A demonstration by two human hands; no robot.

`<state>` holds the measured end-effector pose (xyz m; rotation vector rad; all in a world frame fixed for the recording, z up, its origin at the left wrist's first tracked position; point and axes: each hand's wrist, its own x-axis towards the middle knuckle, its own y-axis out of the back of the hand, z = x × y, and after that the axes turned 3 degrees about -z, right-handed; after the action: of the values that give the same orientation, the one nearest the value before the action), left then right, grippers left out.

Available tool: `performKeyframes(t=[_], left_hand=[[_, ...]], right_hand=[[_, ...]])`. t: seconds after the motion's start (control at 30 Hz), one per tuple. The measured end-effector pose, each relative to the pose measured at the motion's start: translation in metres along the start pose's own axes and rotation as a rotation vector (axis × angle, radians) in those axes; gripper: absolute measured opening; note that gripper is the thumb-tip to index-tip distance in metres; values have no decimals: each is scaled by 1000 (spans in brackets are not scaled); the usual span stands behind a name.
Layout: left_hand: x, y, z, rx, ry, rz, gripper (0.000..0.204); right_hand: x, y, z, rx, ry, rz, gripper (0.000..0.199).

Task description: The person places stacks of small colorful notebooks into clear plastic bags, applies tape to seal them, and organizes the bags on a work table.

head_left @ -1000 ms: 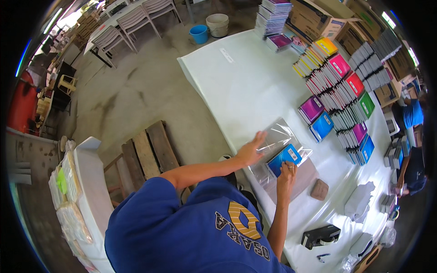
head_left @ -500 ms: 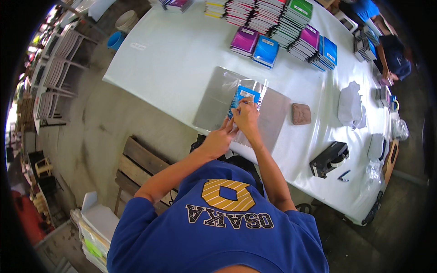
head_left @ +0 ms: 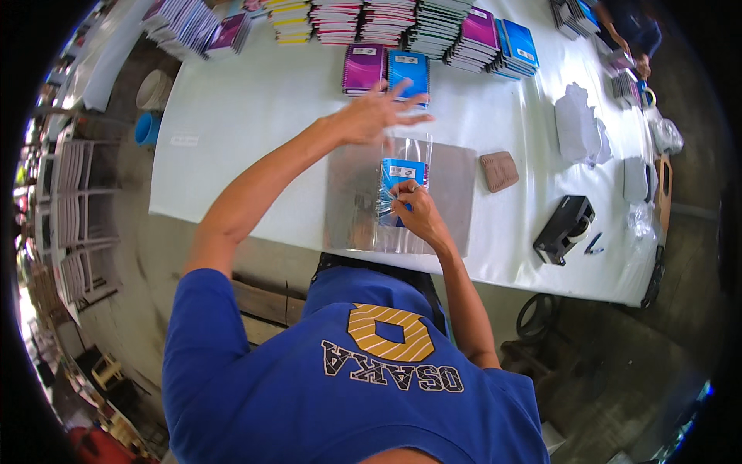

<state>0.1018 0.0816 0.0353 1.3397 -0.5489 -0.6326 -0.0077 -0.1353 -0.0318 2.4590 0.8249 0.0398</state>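
My left hand [head_left: 373, 117] is stretched out above the table with its fingers spread, just over the front edge of a purple notebook stack [head_left: 364, 68] and a blue notebook stack [head_left: 410, 71]. Nothing is in it. A single blue spiral notebook [head_left: 403, 171] lies on clear plastic film [head_left: 417, 241] over a grey mat [head_left: 452, 197]. My right hand [head_left: 416, 210] is over its lower half, with fingers pinched together around a small, thin bluish thing whose kind I cannot make out.
Several tall notebook stacks [head_left: 440, 29] line the table's far side. To the right are a brown pad [head_left: 499, 171], a black tape dispenser [head_left: 564, 230], a pen [head_left: 593, 244] and a white plastic bundle [head_left: 580, 127]. Another person's hand [head_left: 643, 66] is at the far right.
My left hand has left the blue notebook on the mat and moved forward, opening over the stacks. My right hand stays at the notebook. The view has shifted.
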Motion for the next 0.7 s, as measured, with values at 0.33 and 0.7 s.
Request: performKeyframes(t=[0.33,0.7], left_hand=[[-8,-35,21,2,-546,-1,35],[-23,-64,24,6,-428,205,33]], right_hand=[[-6,-3,-19,3,121,103,8],[-26,12,-10,-190,221,-11,41]])
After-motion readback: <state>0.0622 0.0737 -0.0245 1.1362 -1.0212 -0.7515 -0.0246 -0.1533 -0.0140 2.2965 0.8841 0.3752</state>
